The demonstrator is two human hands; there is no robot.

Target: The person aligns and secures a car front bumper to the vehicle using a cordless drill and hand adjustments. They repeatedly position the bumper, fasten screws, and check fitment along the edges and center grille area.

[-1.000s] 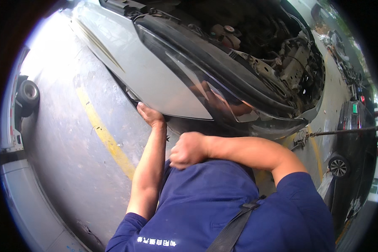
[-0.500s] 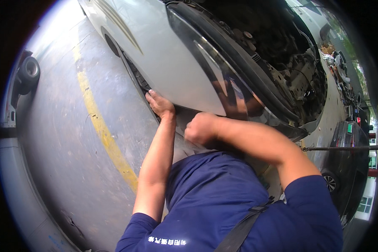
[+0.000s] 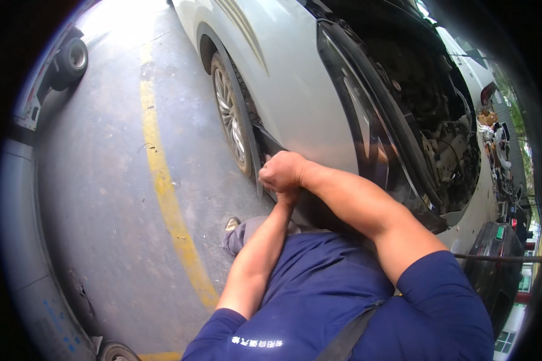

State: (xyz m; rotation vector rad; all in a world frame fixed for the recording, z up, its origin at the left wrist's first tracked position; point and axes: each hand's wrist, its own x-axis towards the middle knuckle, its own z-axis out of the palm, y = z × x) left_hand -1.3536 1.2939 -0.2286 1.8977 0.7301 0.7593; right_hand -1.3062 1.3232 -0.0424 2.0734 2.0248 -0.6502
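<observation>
A silver car fender (image 3: 295, 90) with dark headlight (image 3: 367, 126) lies just beyond my hands. My right hand (image 3: 283, 170) is closed at the rear lower corner of the front bumper, beside the wheel arch; what its fingers grip, if anything, is hidden. Under it is my left hand (image 3: 287, 197), its fingers mostly covered by the right one. A dark strip of wheel arch trim (image 3: 251, 135) curves down to my fingers, next to the front wheel (image 3: 230, 114) with its silver spokes.
The open engine bay (image 3: 445, 120) lies to the right. A yellow line (image 3: 162, 180) runs along the grey floor on the left. Another vehicle (image 3: 24, 222) stands at the left edge, and a dark car (image 3: 494, 259) is at the right. My shoe (image 3: 232, 224) shows by the wheel.
The view has shifted, bringing the front wheel into sight. My hands, apart before, now meet at the wheel arch edge; the right one has come over the left.
</observation>
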